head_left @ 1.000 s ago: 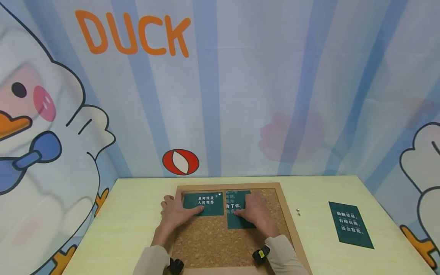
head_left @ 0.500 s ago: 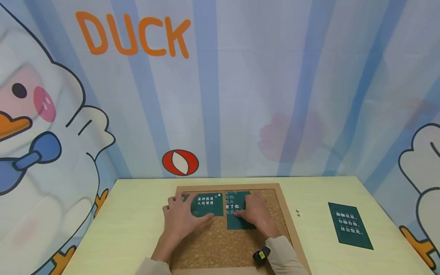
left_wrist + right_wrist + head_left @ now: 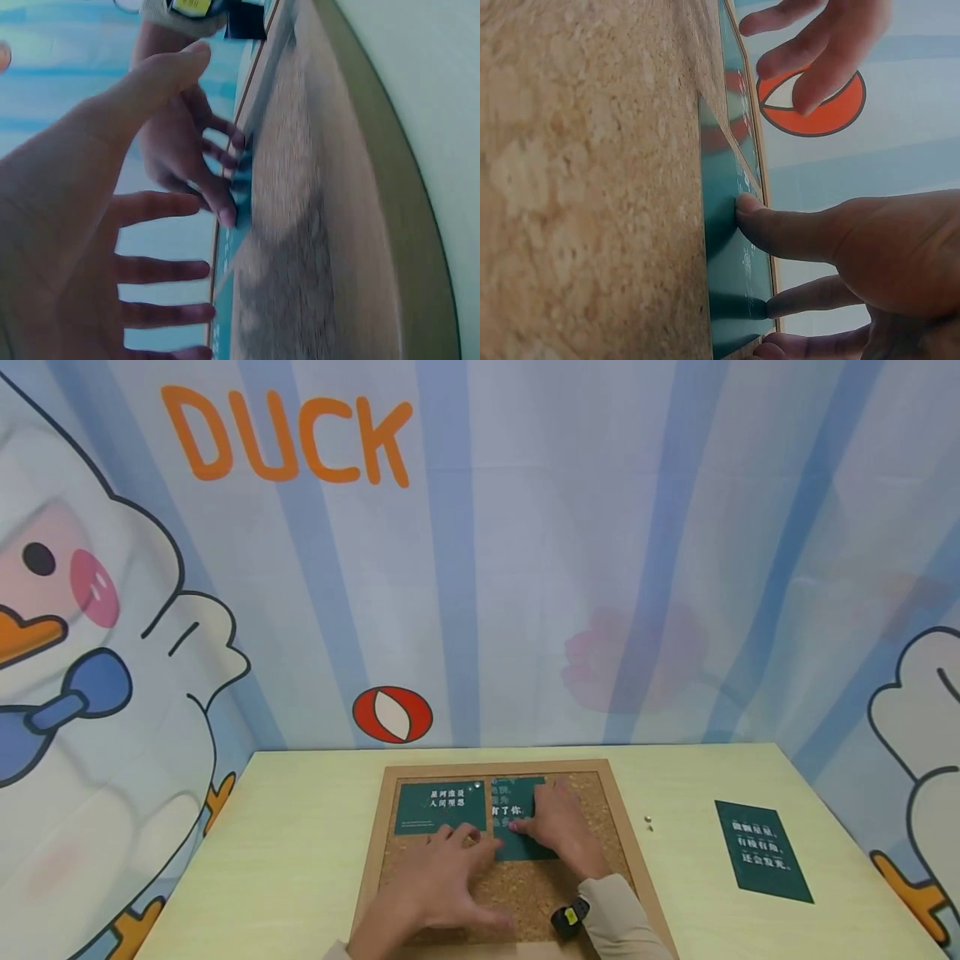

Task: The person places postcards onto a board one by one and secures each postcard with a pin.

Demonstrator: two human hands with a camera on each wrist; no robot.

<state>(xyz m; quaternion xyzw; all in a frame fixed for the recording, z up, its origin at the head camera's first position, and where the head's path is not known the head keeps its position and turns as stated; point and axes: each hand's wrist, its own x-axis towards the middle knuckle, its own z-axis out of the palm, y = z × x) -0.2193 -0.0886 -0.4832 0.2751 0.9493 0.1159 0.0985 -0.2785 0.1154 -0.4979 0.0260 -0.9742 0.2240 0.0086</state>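
Observation:
A dark green card with white Chinese characters (image 3: 420, 810) lies at the upper left of the framed cork board (image 3: 420, 933). A small shiny pushpin (image 3: 477, 785) sits near that card's upper right corner. Beside it is an upright green card (image 3: 525, 847), partly hidden under my right hand (image 3: 562, 828). In the right wrist view, the thumb (image 3: 754, 210) and fingertips press this card against the cork. My left hand (image 3: 438, 885) hovers over the lower left of the board, fingers spread and holding nothing.
Two small shiny pins (image 3: 648, 823) lie on the pale table (image 3: 300, 860) just right of the board. Another green card with white characters (image 3: 763, 852) lies farther right. A striped cloth backdrop (image 3: 525, 568) with duck drawings rises behind the table.
My left hand has come off the left card and moved toward me and slightly right, uncovering that card. The right hand stays in place on the upright card.

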